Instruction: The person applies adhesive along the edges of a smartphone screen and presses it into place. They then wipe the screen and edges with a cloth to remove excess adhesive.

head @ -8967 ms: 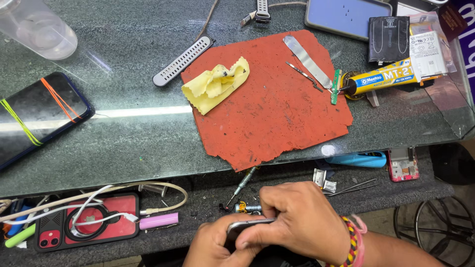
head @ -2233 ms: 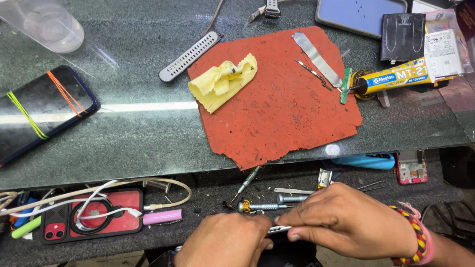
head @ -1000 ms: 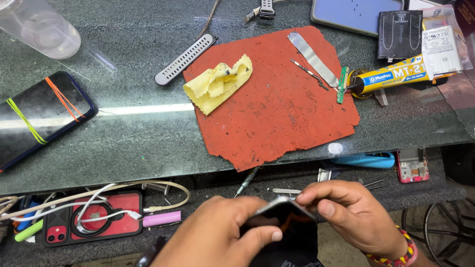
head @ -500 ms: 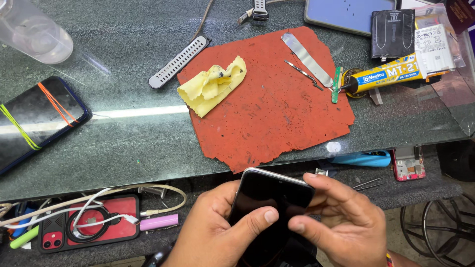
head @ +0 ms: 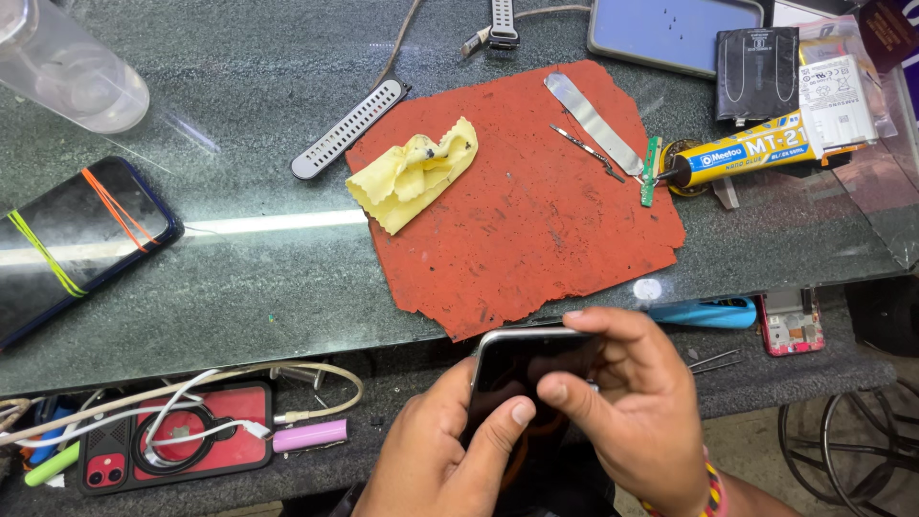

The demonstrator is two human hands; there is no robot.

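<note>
Both hands are now holding the dark smartphone [head: 522,369] raised, screen up, at the near edge of the glass surface [head: 239,278], whereas a second ago it was sitting lower, edge-on. The left hand [head: 450,450] is cradling the underside with its thumb lying on the screen, and the right hand [head: 637,402] is closing its fingers [head: 555,391] over the right edge (no tool is visible in either grip). This is suggesting a change from edge work to inspection, while the red mat [head: 522,201], yellow cloth [head: 412,172] and glue tube [head: 742,153] are lying untouched.
</note>
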